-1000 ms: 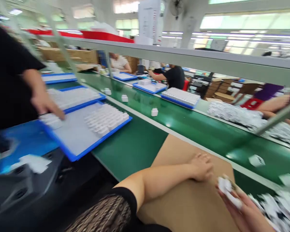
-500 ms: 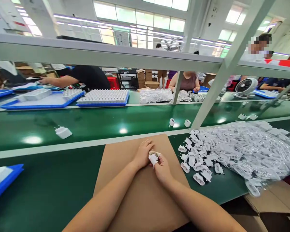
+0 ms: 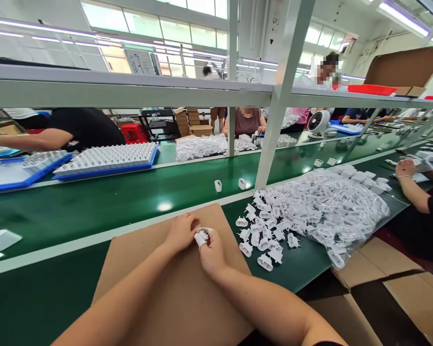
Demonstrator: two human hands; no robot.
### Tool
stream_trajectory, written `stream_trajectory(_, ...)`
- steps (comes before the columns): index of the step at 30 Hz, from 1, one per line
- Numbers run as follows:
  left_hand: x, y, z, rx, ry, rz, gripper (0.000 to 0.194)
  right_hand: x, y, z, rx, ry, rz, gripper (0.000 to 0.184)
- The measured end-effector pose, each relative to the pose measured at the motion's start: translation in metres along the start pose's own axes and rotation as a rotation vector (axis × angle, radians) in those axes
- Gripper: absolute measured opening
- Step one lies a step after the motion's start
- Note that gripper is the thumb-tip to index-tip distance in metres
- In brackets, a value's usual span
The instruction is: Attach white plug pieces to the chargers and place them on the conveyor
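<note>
My right hand (image 3: 212, 253) is closed, pinching a small white plug casing (image 3: 201, 238) between thumb and fingers. A pale curved rim shows on the casing's far side; its inside is too small to make out. My left hand (image 3: 181, 233) lies to the left with its fingers curled, their tips against the casing's left side. My left thumb is mostly hidden. Both hands are over a brown cardboard sheet (image 3: 159, 293) on the green bench. To the right, several loose white plug casings (image 3: 265, 262) spill from a clear plastic bag (image 3: 332, 206) full of them.
Beyond the cardboard runs a green conveyor belt (image 3: 122, 204), carrying white adapter housings (image 3: 218, 186). A slanted metal post (image 3: 274, 139) rises behind the bench. Blue trays (image 3: 108, 168) of white parts stand across the belt. At right, a co-worker's hand (image 3: 406, 168) is visible.
The view has turned to the right, bringing the co-worker at the right into sight. Both hands keep their place at the plug casing, with little visible change in grip.
</note>
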State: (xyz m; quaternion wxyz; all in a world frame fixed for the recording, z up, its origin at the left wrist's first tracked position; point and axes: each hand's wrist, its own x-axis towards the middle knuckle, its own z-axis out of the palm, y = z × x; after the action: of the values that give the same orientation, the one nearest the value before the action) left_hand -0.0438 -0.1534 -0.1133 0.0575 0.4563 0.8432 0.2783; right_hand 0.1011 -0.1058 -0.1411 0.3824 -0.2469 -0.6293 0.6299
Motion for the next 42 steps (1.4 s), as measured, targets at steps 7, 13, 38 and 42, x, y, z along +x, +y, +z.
stream_trajectory(7, 0.094, 0.016, -0.005, -0.188, 0.159, -0.321, 0.045, 0.004, -0.004, -0.004, -0.024, 0.051, 0.018, 0.018)
stream_trajectory(13, 0.147, 0.025, 0.024, -0.182, 0.251, -0.467, 0.091, -0.002, -0.011, -0.003, -0.087, -0.014, 0.035, 0.017)
stream_trajectory(38, -0.115, 0.022, -0.037, -0.457, -0.013, 0.091, 0.032, 0.009, -0.069, -0.023, 0.092, -0.341, 0.165, 0.035)
stream_trajectory(42, -0.116, 0.016, -0.023, -0.584, 0.069, 0.051, 0.051, 0.012, -0.076, -0.028, -0.064, -0.369, 0.046, 0.036)
